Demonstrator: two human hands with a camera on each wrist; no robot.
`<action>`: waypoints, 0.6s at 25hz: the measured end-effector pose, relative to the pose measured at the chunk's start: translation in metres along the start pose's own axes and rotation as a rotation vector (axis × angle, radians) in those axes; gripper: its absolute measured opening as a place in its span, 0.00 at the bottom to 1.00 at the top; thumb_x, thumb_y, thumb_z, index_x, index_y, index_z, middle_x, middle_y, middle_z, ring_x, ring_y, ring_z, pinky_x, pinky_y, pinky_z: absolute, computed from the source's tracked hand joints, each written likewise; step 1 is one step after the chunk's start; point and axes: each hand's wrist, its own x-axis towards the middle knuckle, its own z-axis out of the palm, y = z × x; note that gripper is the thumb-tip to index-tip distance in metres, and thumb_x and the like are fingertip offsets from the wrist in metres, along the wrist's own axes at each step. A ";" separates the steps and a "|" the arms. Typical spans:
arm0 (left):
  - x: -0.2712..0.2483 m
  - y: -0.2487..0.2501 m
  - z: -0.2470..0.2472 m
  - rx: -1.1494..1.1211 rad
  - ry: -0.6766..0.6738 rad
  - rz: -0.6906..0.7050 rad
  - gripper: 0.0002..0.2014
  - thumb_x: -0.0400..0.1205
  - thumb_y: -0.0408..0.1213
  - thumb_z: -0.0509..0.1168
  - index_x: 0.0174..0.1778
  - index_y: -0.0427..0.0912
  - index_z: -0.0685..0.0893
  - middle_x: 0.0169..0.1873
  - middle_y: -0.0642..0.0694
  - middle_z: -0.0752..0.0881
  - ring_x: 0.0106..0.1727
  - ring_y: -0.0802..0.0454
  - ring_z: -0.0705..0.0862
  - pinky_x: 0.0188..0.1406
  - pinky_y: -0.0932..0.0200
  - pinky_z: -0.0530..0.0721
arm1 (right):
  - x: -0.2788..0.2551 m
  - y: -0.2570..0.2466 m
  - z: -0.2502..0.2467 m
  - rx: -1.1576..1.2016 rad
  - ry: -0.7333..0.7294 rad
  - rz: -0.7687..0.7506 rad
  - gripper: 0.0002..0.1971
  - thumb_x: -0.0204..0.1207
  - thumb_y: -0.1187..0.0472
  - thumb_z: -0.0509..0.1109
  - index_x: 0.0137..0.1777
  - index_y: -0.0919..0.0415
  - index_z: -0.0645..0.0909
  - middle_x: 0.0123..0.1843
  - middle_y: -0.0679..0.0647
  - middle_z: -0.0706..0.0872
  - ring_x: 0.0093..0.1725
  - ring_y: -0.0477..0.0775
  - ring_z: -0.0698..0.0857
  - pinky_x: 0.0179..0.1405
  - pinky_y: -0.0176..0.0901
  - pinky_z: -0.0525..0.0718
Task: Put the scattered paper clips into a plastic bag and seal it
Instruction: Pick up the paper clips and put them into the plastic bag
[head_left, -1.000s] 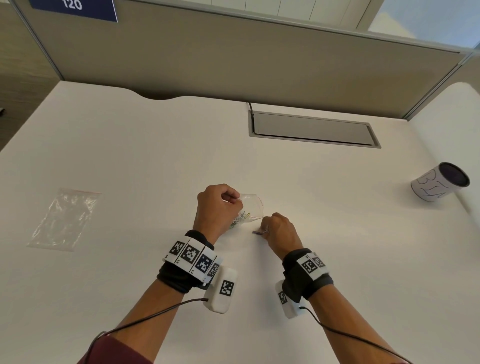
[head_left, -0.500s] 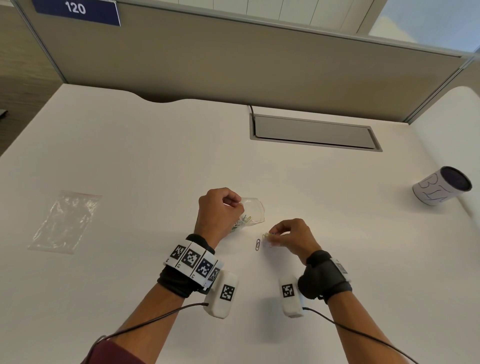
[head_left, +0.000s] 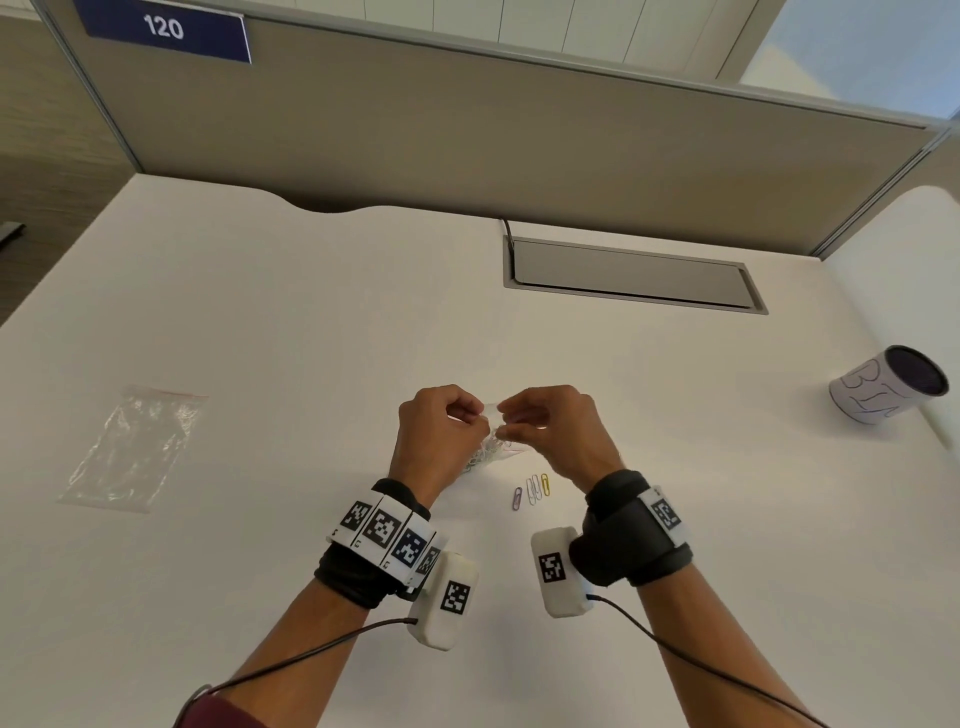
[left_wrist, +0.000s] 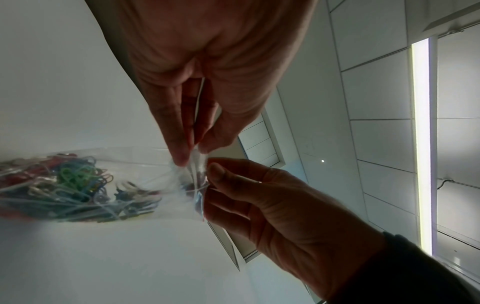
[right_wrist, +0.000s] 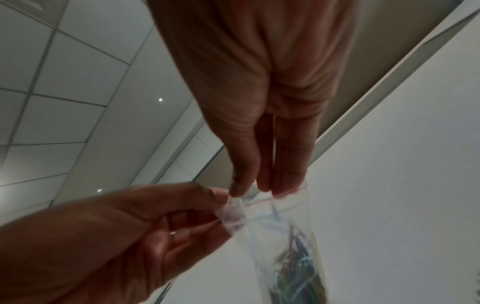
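Note:
A small clear plastic bag (head_left: 485, 452) holding many coloured paper clips (left_wrist: 72, 185) hangs above the white table. My left hand (head_left: 472, 415) pinches its mouth between thumb and fingers (left_wrist: 179, 156). My right hand (head_left: 511, 418) pinches the same mouth from the other side, fingertips (right_wrist: 283, 185) on the top edge. In the right wrist view the bag (right_wrist: 280, 224) hangs below both hands, with the clips (right_wrist: 298, 267) at its bottom. Several loose paper clips (head_left: 531, 491), purple, pale and yellow, lie on the table just below my right hand.
A second, empty clear bag (head_left: 130, 447) lies flat on the table at the left. A paper-wrapped cup (head_left: 883, 387) lies on its side at the right edge. A grey cable hatch (head_left: 631, 278) sits in the tabletop behind the hands, before the partition wall.
My right hand has risen from the table to the bag's mouth, and loose clips now lie in view where it was. My left hand has lifted the bag a little.

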 end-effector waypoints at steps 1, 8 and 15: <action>0.001 0.000 -0.001 -0.001 0.001 -0.001 0.05 0.74 0.30 0.73 0.44 0.39 0.89 0.38 0.45 0.91 0.39 0.53 0.89 0.41 0.66 0.86 | -0.001 0.000 0.002 0.011 0.003 -0.008 0.10 0.69 0.63 0.79 0.50 0.61 0.89 0.45 0.56 0.93 0.45 0.49 0.91 0.42 0.28 0.87; 0.002 0.000 0.000 0.000 -0.003 0.002 0.04 0.73 0.30 0.73 0.42 0.40 0.89 0.38 0.46 0.91 0.40 0.51 0.90 0.41 0.59 0.89 | -0.021 0.036 -0.006 -0.043 0.343 0.149 0.09 0.72 0.56 0.76 0.44 0.62 0.85 0.41 0.54 0.89 0.42 0.53 0.87 0.40 0.38 0.84; 0.000 -0.001 0.003 0.000 -0.006 0.012 0.04 0.72 0.29 0.72 0.41 0.40 0.90 0.36 0.46 0.91 0.38 0.50 0.90 0.42 0.56 0.90 | -0.034 0.071 0.049 -0.325 0.100 0.415 0.33 0.62 0.48 0.82 0.58 0.69 0.74 0.57 0.63 0.78 0.56 0.64 0.79 0.56 0.52 0.80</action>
